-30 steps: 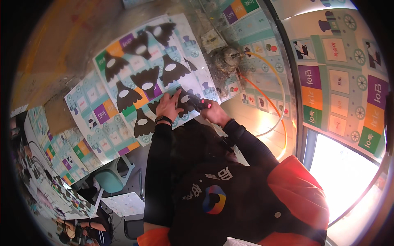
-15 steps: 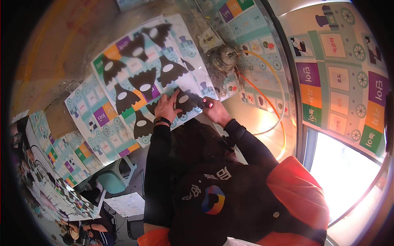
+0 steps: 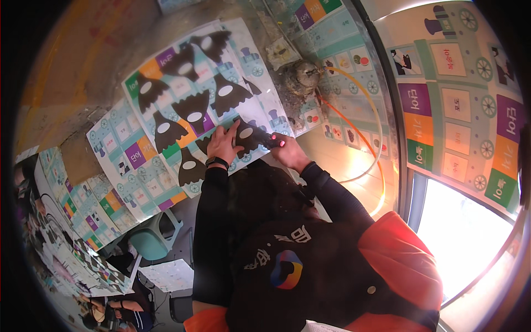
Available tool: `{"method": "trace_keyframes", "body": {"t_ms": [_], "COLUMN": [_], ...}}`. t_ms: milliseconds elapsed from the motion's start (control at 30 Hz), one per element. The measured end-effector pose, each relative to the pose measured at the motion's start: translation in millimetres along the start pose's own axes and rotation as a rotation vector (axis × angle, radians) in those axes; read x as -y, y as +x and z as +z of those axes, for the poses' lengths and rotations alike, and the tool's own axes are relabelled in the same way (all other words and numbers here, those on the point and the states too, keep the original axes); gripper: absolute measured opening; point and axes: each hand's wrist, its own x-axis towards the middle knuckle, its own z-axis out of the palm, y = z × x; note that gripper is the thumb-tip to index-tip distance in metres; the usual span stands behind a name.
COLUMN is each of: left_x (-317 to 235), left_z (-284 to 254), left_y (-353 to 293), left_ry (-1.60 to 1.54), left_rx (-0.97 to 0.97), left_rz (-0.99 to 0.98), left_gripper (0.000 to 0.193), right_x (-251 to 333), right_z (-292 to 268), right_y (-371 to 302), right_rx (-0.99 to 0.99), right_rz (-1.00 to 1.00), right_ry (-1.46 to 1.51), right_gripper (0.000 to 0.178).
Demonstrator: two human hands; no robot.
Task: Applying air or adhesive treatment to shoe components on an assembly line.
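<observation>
My left hand (image 3: 222, 146) lies on a printed sheet (image 3: 249, 52), fingers apart, pressing beside a dark brown, scallop-edged piece with a white oval (image 3: 247, 133). My right hand (image 3: 291, 152) is closed round a small dark tool (image 3: 271, 141) with a glowing red spot; its kind cannot be made out. The tool's tip meets the right edge of that piece. Similar dark pieces lie spread over the sheet, among them an upright one (image 3: 193, 113), one at the upper right (image 3: 212, 45) and one at the lower left (image 3: 191, 167).
More printed sheets (image 3: 119, 144) cover the table to the left. A grey, worn metal fitting (image 3: 301, 77) stands beyond my right hand, with an orange hose (image 3: 354, 126) and a yellow one (image 3: 362, 88) running off it. A green stool (image 3: 152, 240) stands lower left; another person's arm (image 3: 130, 306) shows below.
My right hand has turned slightly with the tool, and one red spot shows where two showed before. My left hand stays nearly in place on the sheet.
</observation>
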Motion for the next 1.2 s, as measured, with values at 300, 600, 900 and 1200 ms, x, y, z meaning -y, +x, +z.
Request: {"method": "trace_keyframes", "body": {"t_ms": [300, 600, 900, 1200], "left_x": [-8, -13, -22, 8], "left_z": [-2, 4, 1, -20], "left_y": [0, -4, -9, -56], "left_ry": [-0.013, 0.013, 0.026, -0.354], "left_rx": [-0.008, -0.029, -0.022, -0.365], "left_rz": [0.005, 0.012, -0.006, -0.025], "left_gripper": [0.092, 0.093, 0.092, 0.030], "right_x": [-7, -9, -22, -11], "right_z": [-7, -6, -14, -16], "right_y": [3, 4, -4, -36], "right_rx": [-0.101, 0.007, -0.064, 0.118], "right_rz": [-0.149, -0.110, -0.150, 0.005], "right_ry": [-0.048, 0.050, -0.064, 0.421], "right_gripper": [0.025, 0.032, 0.034, 0.030]}}
